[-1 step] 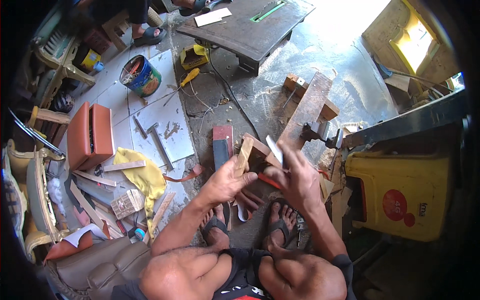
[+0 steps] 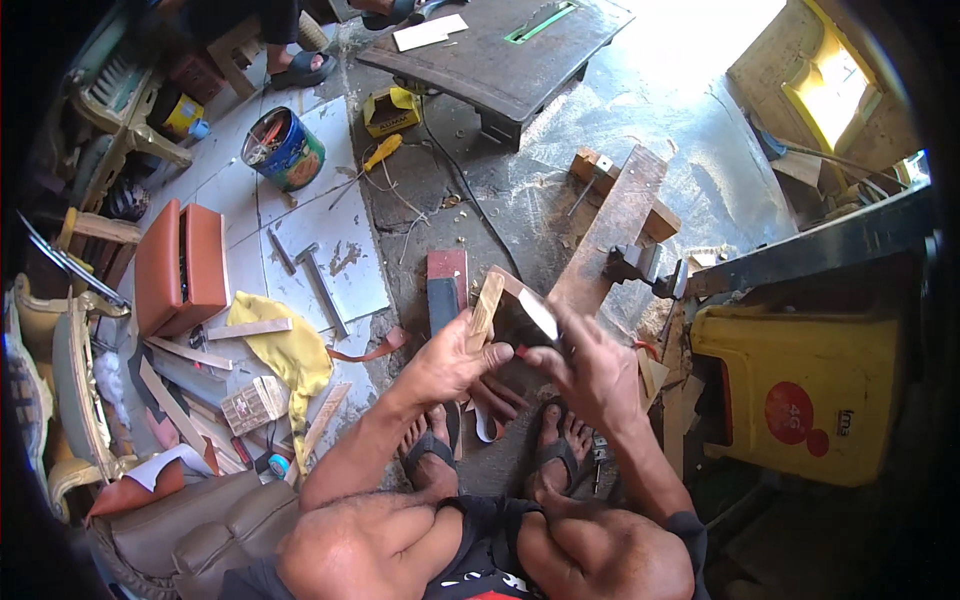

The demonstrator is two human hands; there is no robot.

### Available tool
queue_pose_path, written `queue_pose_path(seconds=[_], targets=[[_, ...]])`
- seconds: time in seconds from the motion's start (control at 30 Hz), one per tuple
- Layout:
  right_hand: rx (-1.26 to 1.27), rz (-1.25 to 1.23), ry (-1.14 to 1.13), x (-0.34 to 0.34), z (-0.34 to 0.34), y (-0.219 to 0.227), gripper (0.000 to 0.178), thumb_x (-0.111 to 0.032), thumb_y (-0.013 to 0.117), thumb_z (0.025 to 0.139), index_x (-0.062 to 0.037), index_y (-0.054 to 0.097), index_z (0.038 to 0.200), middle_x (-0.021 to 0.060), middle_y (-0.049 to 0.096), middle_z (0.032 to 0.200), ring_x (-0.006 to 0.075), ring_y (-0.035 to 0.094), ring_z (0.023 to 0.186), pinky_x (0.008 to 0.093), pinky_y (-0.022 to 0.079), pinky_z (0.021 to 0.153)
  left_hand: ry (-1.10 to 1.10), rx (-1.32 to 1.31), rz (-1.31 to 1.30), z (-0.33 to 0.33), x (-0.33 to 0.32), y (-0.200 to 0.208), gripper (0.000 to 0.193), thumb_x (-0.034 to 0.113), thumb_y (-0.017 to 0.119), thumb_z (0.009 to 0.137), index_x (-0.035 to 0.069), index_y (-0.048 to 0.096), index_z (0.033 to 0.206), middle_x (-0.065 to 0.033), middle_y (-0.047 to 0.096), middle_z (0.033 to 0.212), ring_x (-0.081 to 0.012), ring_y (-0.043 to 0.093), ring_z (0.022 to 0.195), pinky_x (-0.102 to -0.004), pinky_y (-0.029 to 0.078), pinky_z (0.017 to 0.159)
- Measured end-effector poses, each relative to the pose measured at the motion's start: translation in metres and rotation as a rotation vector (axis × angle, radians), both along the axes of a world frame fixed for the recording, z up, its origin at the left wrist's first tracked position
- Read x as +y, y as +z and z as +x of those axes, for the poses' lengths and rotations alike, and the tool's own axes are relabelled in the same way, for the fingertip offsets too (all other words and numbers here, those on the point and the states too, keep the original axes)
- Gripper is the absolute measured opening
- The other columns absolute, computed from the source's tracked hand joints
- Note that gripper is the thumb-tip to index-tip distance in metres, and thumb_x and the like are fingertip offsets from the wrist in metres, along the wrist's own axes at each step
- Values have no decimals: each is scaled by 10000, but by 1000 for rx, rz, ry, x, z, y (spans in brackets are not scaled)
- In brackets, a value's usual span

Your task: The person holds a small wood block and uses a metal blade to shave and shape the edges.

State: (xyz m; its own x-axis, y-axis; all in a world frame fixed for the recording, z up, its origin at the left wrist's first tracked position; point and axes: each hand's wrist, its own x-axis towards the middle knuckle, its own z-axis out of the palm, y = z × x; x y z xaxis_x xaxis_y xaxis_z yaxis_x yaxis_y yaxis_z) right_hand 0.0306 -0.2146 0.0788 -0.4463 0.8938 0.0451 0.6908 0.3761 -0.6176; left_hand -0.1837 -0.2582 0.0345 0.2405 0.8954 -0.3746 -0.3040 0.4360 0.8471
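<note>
Yellow cloth (image 2: pixel 302 362) at left, then lettered yellow box (image 2: pixel 392 112). Held in left hand (image 2: pixel 452 358), fingers curled round: wooden piece (image 2: pixel 487 306); then pale flat piece (image 2: pixel 538 314) near right hand (image 2: pixel 598 368), fingers bent, exact grip unclear; farther right, yellow stool (image 2: pixel 735 375) bearing lettered red label (image 2: pixel 790 412).

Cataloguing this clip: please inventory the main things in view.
Wooden piece: one, light brown, in left hand
Pale flat piece: one, whitish, at right hand
Plank: one, brown, beyond right hand
Hammer: one, grey, left tiles
Bucket: one, blue, upper left
Screwdriver: one, yellow-handled, right of bucket
Cloth: one, yellow, left
Padded block: one, reddish-brown, left
Wood strips: several, tan, left
Low table: one, dark, top
Plastic stool: one, yellow, right
Co-worker's foot: one clear, dark-sandalled, top left
Own feet: two, dark-sandalled, below hands
Hands: two, bare, centre
</note>
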Motion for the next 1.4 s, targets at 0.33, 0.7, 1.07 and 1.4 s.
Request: queue_pose_path(seconds=[0.33,0.7,1.07,1.4], targets=[[-236,61,153,-19,-2,-3,484,-442,601,972,-224,583,1403,65,615,747,251,648,564,395,502,479,-133,170,93,-5,2,-4,615,198,667,993,11,354,1488,-48,624,1153,-99,601,1033,-262,525,869],[-218,35,130,-19,-2,-3,457,-408,630,949,-244,612,1375,72,630,726,256,648,539,394,516,480,-180,294,67,-4,1,-8,526,173,642,1006,13,398,1444,-48,640,1095,-88,623,965,-243,549,762],[-200,25,82,-23,-3,-1,385,-357,647,953,-218,666,1312,72,609,697,243,640,566,387,497,489,-98,603,108,4,1,2,515,427,744,916,-29,531,1022,-210,608,761,-146,558,727,-391,504,647],[-196,-5,63,-26,-4,-4,366,-334,657,952,-178,686,1283,82,597,684,257,629,568,399,487,502,-20,674,204,10,-4,-4,465,395,742,918,-11,520,961,-249,596,717,-278,665,663,-431,496,593]])
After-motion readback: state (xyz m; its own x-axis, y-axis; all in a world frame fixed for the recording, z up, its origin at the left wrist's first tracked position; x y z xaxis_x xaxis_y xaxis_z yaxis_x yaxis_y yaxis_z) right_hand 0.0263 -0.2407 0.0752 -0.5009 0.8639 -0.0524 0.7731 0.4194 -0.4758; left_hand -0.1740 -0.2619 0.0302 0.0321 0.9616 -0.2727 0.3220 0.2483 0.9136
